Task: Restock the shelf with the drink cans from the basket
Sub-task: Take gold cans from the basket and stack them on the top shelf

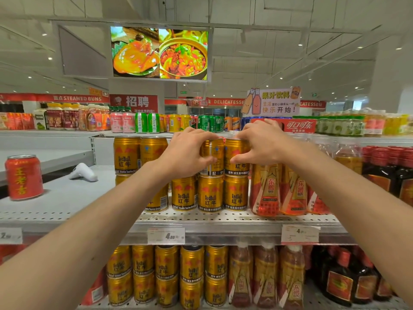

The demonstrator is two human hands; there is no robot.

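At the far left of the grey perforated metal shelf [67, 198] stands a lone red drink can with yellow characters [24, 177], and near it lies a small white plastic handheld device [83, 172]. Further right, gold energy-drink cans are stacked two high. The left hand [186, 154] curls over the top and side of one upper-tier gold can [212, 157], fingers on the rim and thumb on the front, gripping it. Just beside it, the right hand [260, 143] clasps the neighbouring upper-tier gold can [237, 156] the same way. Both cans rest on the lower gold row [210, 194], touching each other. Right of them stand orange-labelled clear plastic drink bottles [268, 189]. The basket is not in view.

The risk, as I judge it, is in the stacking: if either can sits off-centre on the lid beneath, letting go could tip it forward off the shelf edge. Pushing sideways could also knock the orange bottles close alongside.
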